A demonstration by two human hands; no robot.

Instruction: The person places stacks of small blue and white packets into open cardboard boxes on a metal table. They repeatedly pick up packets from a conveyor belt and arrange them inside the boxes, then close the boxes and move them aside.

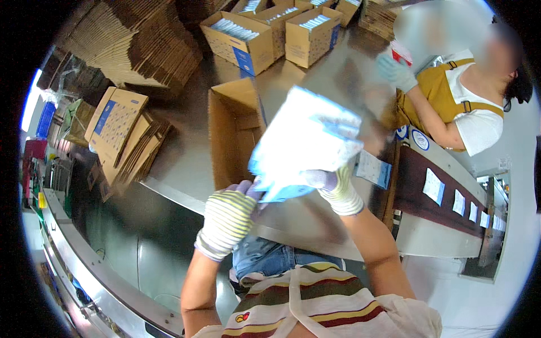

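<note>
A steel worktable point(183, 149) spread beneath the grip. Just beyond and left of the grip stood an open cardboard carton point(221, 141); farther beyond stood packet-filled cartons point(238, 52). Right of the grip lay a blue-and-white packet point(373, 169); well left, flattened cartons point(123, 127) overlapped the table's edge.

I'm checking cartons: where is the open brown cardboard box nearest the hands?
The box is left of centre in the head view, on the grey metal table, left of the white-blue packets and beyond the striped-gloved left hand.
</note>
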